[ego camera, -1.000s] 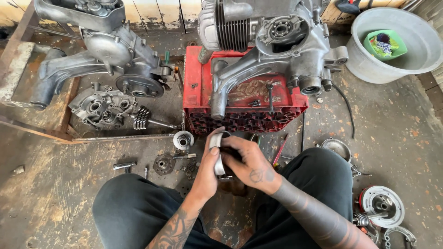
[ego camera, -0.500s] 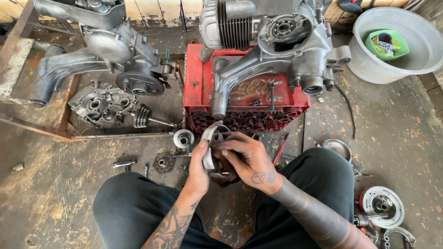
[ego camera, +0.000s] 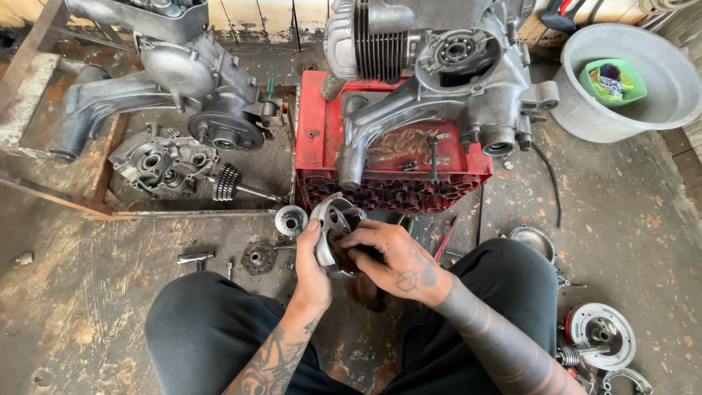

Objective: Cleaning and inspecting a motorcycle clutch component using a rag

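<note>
Nearest the camera, the person's knees in dark trousers (ego camera: 219, 329) frame the work, and between them the left hand (ego camera: 311, 274) grasps a round, dished metal housing (ego camera: 333, 223) by its lower left rim, thumb laid up along the edge. The right hand (ego camera: 398, 256) is closed on a dark brown rag (ego camera: 344, 245) and presses it into the hollow of the housing, fingers curled over the cloth. The housing is held above the floor, just in front of the knees, tilted on edge so its open face turns toward the right hand and slightly upward; being round it has no clear long axis, and its far side is hidden by the fingers. Just beside it on the stained concrete floor (ego camera: 88, 307) lie a small ring-shaped bearing part (ego camera: 291, 219), a dark toothed disc (ego camera: 259, 257) and a short metal stub (ego camera: 194, 257). To the right, near the right knee, sits a shallow metal bowl (ego camera: 532, 240), and at the lower right a round drum-like hub (ego camera: 601, 333). Beyond the hands a red plastic crate (ego camera: 395, 175) carries a grey engine case (ego camera: 439, 66) with a finned cylinder. Left of the crate lie a gear shaft (ego camera: 232, 183), an open case half (ego camera: 161, 157) and a second engine casing (ego camera: 168, 73). At the far right stands a grey basin (ego camera: 658, 95) holding a green tub (ego camera: 613, 79).
</note>
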